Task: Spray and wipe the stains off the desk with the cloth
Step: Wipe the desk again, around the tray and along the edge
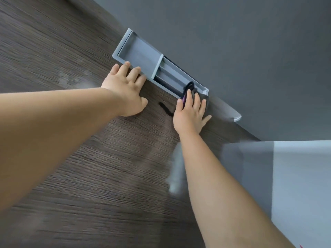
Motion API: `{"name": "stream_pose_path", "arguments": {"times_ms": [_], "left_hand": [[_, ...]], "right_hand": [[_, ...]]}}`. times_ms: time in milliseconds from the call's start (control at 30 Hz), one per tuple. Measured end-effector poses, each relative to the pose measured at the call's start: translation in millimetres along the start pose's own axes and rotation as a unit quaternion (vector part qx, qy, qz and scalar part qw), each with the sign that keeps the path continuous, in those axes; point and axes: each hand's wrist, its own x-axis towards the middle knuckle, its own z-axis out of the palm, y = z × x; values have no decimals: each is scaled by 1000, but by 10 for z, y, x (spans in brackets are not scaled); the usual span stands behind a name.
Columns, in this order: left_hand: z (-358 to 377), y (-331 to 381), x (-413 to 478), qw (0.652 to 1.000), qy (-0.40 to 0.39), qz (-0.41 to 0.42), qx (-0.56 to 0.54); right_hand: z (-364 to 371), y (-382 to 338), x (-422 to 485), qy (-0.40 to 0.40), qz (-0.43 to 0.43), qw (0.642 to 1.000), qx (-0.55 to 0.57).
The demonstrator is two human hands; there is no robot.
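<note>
The dark wood-grain desk [89,167] fills most of the view. A black curved stain [165,109] lies on it between my two hands. My right hand [190,113] presses flat on a dark grey cloth [194,91] with a purple edge, right beside the stain and at the end of the cable tray. The cloth is mostly hidden under my fingers. My left hand [125,88] rests flat on the desk with fingers spread, its fingertips touching the tray's front rim. No spray bottle is in view.
A grey plastic cable tray [143,56] is recessed in the desk along the dark grey partition wall [232,42]. A pale blurred object [176,169] shows beside my right forearm. A light grey panel [295,176] stands at the right. Wet smears [75,80] glisten at the left.
</note>
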Motion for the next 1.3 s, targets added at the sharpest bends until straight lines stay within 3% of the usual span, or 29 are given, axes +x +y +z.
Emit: {"name": "stream_pose_path", "arguments": {"times_ms": [100, 200, 333, 467, 600, 700, 800, 933, 1067, 1133, 1233, 1300], "left_hand": [[-5, 158, 34, 999, -16, -16, 23], [26, 234, 53, 999, -9, -38, 30], [69, 217, 44, 998, 3, -43, 43], [51, 191, 51, 998, -2, -38, 45], [43, 184, 49, 998, -14, -37, 46], [40, 190, 47, 998, -17, -40, 47], [35, 180, 51, 998, -20, -39, 52], [42, 173, 45, 998, -16, -31, 49], [57, 167, 23, 999, -12, -24, 47], [66, 167, 33, 998, -7, -26, 49], [86, 166, 19, 998, -7, -26, 50], [83, 158, 26, 998, -3, -25, 50]], "right_hand": [[-8, -293, 0, -13, 16, 999, 27], [32, -553, -76, -15, -76, 997, 18], [26, -238, -26, -3, -139, 990, -4], [-12, 251, 48, -3, -57, 998, -8], [22, -25, 23, -8, 1, 999, 33], [39, -329, -61, -20, -67, 997, 20], [39, -171, -11, -4, -126, 992, -4], [48, 208, 69, 30, 3, 999, 29], [40, 45, 149, 35, 82, 993, 74], [47, -134, 141, 38, 62, 995, 65], [97, -283, 81, 44, -38, 998, 32], [84, -245, 156, 51, -47, 997, 34]]}}
